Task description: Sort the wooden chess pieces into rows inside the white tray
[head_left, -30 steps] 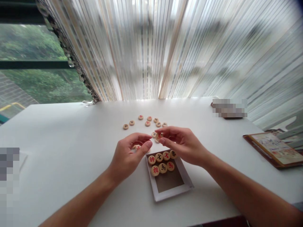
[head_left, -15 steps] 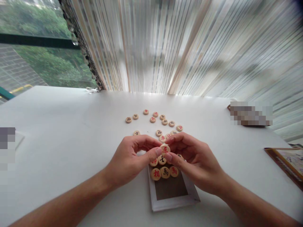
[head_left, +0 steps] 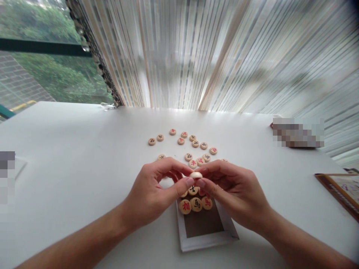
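One window point(head_left: 45, 46) is standing beyond the box point(head_left: 209, 242) and well to its left, with green trees point(head_left: 64, 80) showing through it. Nearer, also well left of the box, a pale flat thing point(head_left: 20, 164) is lying on the white bench point(head_left: 70, 149), partly blurred out. The left hand point(head_left: 155, 194) is hovering by the box's left side, its fingers pinching one disc point(head_left: 196, 175). That disc is hanging over the far end of the box, tilting nearly edge-on, so its marked face is not showing. Beyond the box, loose discs point(head_left: 184, 134) are lying scattered, some bearing red marks and others black; the curtain point(head_left: 168, 56) is hanging behind them all. Inside the box, a red-marked disc point(head_left: 185, 206), a black-marked disc point(head_left: 196, 204) and a second red-marked disc point(head_left: 206, 202) are sitting in a row, left to right, while the hands are partly covering a farther row. The right hand point(head_left: 238, 194) is hovering over the box's right side, its fingers gripping the same raised disc. Beyond the box and well right, a brown thing point(head_left: 297, 132) is resting, mostly blurred out. Farther right of the box, a brown-edged board point(head_left: 343, 192) is lying.
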### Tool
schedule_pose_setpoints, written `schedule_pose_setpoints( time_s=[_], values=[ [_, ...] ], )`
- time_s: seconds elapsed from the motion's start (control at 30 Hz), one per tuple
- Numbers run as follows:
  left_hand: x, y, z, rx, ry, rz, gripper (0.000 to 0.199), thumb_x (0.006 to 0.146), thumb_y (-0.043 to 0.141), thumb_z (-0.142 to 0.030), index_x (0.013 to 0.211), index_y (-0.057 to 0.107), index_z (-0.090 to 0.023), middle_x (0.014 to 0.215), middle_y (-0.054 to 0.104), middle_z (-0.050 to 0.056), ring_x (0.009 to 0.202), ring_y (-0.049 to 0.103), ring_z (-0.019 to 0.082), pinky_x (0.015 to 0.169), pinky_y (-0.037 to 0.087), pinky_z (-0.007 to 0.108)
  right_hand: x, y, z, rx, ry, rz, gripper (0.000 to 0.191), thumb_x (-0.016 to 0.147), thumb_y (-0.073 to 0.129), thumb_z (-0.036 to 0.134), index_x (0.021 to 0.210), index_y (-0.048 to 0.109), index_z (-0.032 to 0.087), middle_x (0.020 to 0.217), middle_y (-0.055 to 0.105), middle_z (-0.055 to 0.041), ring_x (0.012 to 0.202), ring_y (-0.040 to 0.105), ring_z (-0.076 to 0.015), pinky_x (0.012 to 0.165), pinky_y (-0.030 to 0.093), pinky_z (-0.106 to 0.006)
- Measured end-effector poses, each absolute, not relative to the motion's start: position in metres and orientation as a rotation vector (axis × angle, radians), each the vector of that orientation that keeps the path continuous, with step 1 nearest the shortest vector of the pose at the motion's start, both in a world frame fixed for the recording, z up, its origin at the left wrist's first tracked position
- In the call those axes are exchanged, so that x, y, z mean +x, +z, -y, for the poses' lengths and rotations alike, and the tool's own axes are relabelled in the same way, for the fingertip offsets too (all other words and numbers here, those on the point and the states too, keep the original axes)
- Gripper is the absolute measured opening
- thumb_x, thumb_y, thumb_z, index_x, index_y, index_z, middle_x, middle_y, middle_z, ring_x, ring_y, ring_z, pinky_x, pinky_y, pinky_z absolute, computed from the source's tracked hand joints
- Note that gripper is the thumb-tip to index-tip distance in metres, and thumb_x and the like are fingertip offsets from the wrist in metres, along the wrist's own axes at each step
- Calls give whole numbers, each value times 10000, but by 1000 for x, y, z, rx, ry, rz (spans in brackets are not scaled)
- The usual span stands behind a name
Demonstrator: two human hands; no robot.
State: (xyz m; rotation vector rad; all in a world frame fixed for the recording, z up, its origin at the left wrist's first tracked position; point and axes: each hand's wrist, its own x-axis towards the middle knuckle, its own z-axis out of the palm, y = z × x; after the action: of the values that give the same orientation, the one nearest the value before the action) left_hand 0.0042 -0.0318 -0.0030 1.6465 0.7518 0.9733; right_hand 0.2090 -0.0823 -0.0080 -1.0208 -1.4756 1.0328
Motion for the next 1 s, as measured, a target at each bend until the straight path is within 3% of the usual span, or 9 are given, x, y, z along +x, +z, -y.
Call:
schedule_pose_setpoints(
  time_s=[0.33, 0.57, 0.8, 1.0],
  values=[
    [5, -1, 34, 1691, 994, -759, 70, 887, 836, -215, 934, 826, -164, 833, 798, 36, 753, 730, 147, 716, 602, 233, 208, -3, 83, -1059, 1000, 1480, 141, 885, 895, 283, 931, 802, 187, 774, 795, -31, 661, 735, -142, 595, 590, -192],
    [6, -2, 35, 1504, 938, -744, 85, 911, 831, -209, 987, 859, -182, 894, 842, 35, 818, 779, 137, 770, 626, 187, 208, 3, 82, -1003, 1350, 1250, 156, 847, 926, 271, 878, 801, 183, 690, 755, -4, 585, 675, -97, 550, 548, -149],
    [10, -2, 32, 1185, 893, -577, 158, 901, 860, -172, 1052, 873, -215, 863, 862, 25, 754, 797, 100, 730, 632, 131, 211, 1, 78, -959, 1528, 1095, 208, 867, 915, 293, 982, 797, 167, 681, 771, -17, 581, 712, -103, 564, 583, -159],
    [12, 1, 32, 1115, 842, -565, 244, 843, 918, -199, 1083, 871, -200, 881, 872, 50, 779, 822, 116, 719, 633, 111, 211, -2, 79, -938, 1603, 998, 328, 782, 969, 190, 1067, 809, 170, 716, 800, -20, 583, 722, -103, 561, 590, -155]
  ],
)
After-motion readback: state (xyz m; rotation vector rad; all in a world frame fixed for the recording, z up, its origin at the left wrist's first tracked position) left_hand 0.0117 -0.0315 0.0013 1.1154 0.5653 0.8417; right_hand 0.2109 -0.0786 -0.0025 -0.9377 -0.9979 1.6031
